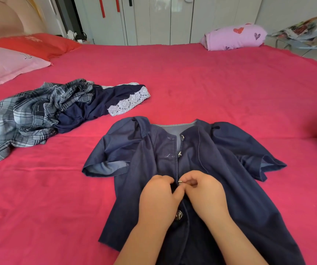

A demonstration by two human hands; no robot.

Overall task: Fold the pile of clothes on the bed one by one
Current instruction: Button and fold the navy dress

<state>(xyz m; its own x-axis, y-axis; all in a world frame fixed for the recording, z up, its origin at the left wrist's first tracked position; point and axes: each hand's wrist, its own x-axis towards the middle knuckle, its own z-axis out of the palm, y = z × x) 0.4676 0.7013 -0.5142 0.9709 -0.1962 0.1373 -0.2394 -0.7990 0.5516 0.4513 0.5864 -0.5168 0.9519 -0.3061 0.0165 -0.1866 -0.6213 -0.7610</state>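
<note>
At lower centre, the left hand (158, 196) and right hand (201, 190) pinch the denim dress (230, 188) placket, apparently around a button (180, 181); it may slip the hole, leaving the front gaping.

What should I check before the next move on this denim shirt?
1. Shirt front up on bed: ok.
2. Left hand grips the shirt, right hand pinches the middle button: ok.
3. Middle button through its hole: cannot tell, fingers cover it.
4. Top two buttons fastened: not ok, the front gapes there.
5. Sleeves flat: not ok, both rumpled.
6. Pile apart from the shirt: ok.
</note>
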